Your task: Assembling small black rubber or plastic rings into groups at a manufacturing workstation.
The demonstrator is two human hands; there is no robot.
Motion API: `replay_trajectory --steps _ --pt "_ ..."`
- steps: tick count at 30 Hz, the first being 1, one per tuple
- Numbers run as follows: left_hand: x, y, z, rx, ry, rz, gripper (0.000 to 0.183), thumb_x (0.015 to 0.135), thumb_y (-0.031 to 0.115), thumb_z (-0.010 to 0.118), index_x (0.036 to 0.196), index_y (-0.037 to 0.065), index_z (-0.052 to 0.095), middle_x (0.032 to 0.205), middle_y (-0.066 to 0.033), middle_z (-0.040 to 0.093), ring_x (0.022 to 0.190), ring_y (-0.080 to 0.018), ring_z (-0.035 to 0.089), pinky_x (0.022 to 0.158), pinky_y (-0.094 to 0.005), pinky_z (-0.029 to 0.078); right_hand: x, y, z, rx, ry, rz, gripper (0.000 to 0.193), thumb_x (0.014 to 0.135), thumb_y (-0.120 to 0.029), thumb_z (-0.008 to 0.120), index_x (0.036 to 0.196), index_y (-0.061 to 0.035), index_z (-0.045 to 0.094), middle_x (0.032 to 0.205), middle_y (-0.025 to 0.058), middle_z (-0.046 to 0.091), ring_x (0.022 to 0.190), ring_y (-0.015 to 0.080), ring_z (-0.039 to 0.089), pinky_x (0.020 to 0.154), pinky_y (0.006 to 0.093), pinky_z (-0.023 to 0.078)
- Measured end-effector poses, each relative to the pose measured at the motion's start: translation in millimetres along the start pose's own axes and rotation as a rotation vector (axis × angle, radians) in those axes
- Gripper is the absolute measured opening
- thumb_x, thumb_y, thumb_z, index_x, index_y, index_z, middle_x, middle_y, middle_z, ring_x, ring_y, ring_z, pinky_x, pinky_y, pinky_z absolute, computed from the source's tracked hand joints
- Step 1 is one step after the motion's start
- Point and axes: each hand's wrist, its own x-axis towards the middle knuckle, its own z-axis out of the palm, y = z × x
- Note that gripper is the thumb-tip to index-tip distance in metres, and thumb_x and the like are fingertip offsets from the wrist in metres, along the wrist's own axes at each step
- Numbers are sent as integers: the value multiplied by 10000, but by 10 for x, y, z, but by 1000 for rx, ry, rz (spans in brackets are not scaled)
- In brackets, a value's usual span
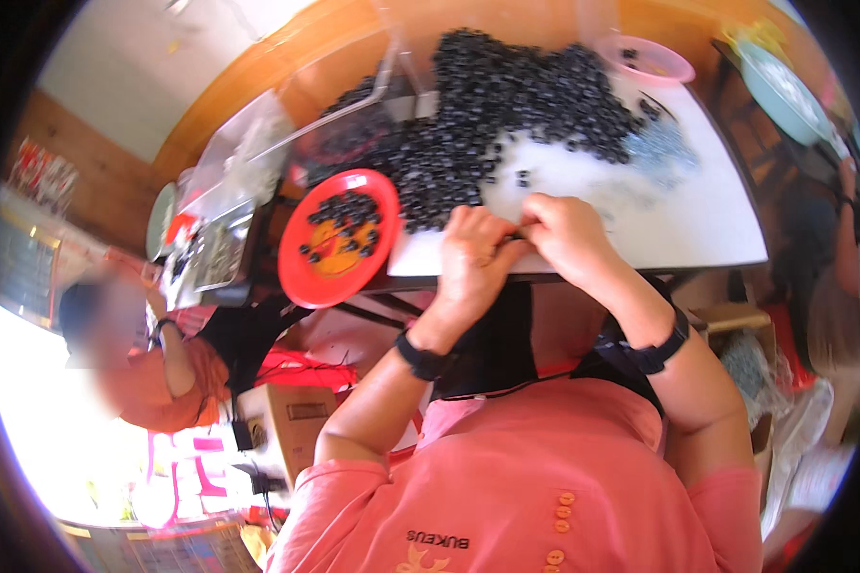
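Observation:
Both my hands meet above the near edge of the white tabletop (674, 234). My left hand (475, 250) has its fingers curled and pinched together. Close against it, my right hand (566, 234) is pinched too, fingertips touching. Between them is a small dark piece, too small and covered to name. Beyond my hands lies a big heap of small black parts (526, 91), with a few loose ones (523, 179) just past my fingers. Left of my left hand, a red plate (292, 250) holds several black pieces. A pile of small pale blue-grey pieces (661, 153) lies at the right.
A pink bowl (674, 62) stands at the far right corner. Clear plastic bins (248, 158) and a metal tray (222, 256) are at the left. A person in orange (153, 392) sits left, near a cardboard box (291, 430). Another person's arm (846, 224) and a light blue basin (784, 95) are right.

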Motion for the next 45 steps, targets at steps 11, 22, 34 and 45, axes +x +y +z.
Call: replay_trajectory --steps 11,22,34,45 --pt "27 -368 -1118 223 337 -407 236 657 67 793 868 26 694 830 -80 639 818 -263 576 770 -397 470 -697 324 -459 676 431 19 51 885 22 629 936 21 635 766 18 626 684 75 566 640 225 462" --pt "424 422 343 -45 -54 82 131 752 2 700 881 20 699 824 -109 620 796 -277 566 703 -370 479 -613 546 -561 855 555 21 60 886 29 640 945 22 640 798 19 628 694 79 569 661 224 472" --pt "608 445 749 39 -65 88 87 757 16 678 829 30 631 795 -101 586 805 -317 549 691 -415 466 -583 569 -537 680 558 -2 52 881 1 663 912 17 624 748 35 625 683 76 568 641 233 465" --pt "557 526 600 -46 7 -35 127 782 17 704 832 29 588 793 -90 588 780 -293 556 666 -411 465 -387 500 -470 498 589 2 80 836 -53 695 884 -38 633 753 116 657 666 251 646 610 337 493"
